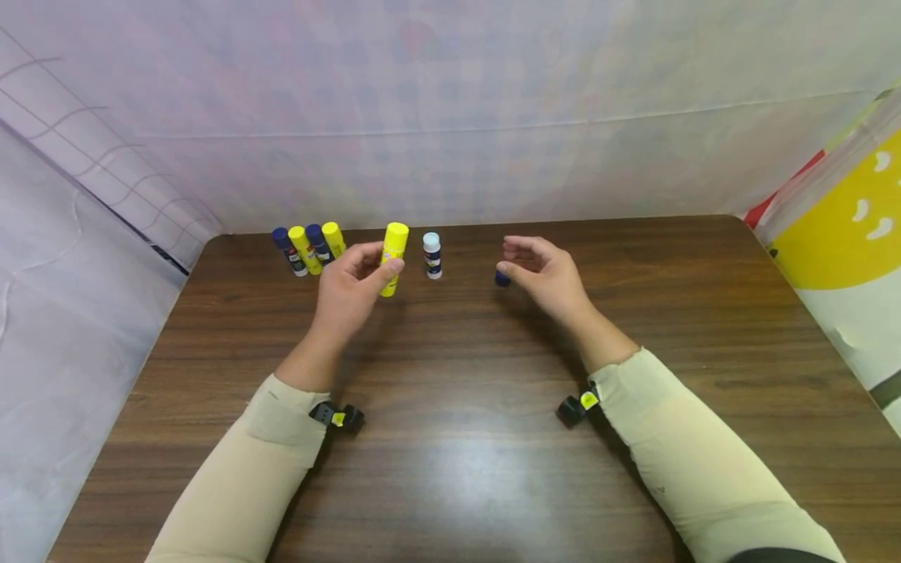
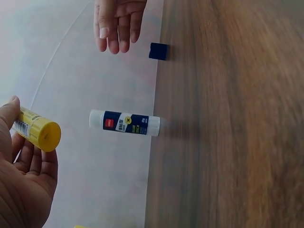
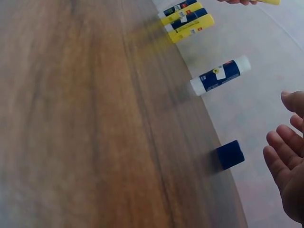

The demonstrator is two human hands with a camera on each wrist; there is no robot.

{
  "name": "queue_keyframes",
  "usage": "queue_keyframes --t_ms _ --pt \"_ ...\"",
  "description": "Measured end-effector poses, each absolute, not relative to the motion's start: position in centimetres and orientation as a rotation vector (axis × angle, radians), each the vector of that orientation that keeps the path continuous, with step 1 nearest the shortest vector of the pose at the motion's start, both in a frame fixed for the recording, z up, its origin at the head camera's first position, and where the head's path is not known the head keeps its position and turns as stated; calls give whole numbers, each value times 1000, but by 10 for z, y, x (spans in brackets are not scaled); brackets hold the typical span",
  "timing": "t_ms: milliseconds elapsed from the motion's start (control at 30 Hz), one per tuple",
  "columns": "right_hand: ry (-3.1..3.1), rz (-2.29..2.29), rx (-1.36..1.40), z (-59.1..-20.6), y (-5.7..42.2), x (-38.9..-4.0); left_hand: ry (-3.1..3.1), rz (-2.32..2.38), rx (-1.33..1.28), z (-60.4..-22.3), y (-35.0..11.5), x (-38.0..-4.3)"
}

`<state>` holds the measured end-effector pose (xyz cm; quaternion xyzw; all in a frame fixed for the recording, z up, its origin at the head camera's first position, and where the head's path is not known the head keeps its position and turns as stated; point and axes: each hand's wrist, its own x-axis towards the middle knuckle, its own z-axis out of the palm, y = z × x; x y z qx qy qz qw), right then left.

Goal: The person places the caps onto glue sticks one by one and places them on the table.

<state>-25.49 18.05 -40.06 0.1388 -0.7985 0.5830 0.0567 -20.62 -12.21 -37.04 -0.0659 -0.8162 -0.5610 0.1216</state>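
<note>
My left hand [image 1: 346, 288] grips a yellow glue stick [image 1: 395, 241] between thumb and fingers, lifted above the table and nearly upright. To its right, a navy-and-white glue stick [image 1: 432, 258] stands upright with its cap off and its white top exposed. Farther right, a small navy cap [image 3: 230, 155] stands by itself on the table. My right hand [image 1: 552, 275] hovers close by that cap with fingers loosely bent; the right wrist view shows a gap between fingertips and cap, and nothing in the hand.
Several capped glue sticks, yellow [image 1: 304, 249] and navy [image 1: 289, 252] by turns, stand in a row at the table's back left. A pale curtain [image 1: 450, 102] hangs behind the back edge of the brown wooden table [image 1: 450, 367].
</note>
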Motion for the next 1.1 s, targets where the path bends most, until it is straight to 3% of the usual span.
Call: queue_keyframes --t_ms 1100 --pt "-2631 1714 370 -421 192 -267 -2205 -1633 -37 -377 -154 -223"
